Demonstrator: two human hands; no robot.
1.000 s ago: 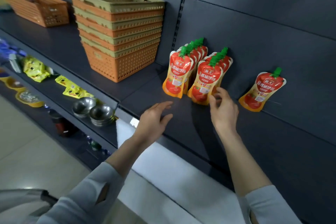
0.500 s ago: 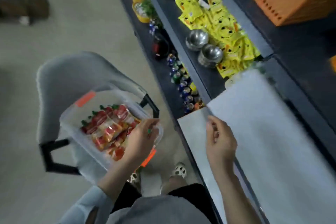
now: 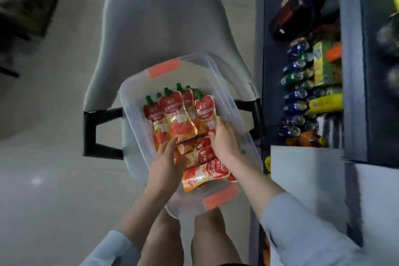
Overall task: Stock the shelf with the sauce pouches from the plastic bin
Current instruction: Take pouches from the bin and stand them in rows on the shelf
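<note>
Both hands reach into the clear bin on a grey chair; the left hand lies flat and loose over the pouches, the right hand curls against one, grasp unclear

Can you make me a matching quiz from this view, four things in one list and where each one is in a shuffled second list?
Things:
1. sauce pouches
2. plastic bin
3. left hand
4. right hand

Places:
A. on the grey chair
B. at the right edge of the pouch pile
C. lying inside the bin
D. reaching into the bin at the pile's near left side

Pairs: 1-C, 2-A, 3-D, 4-B
</note>
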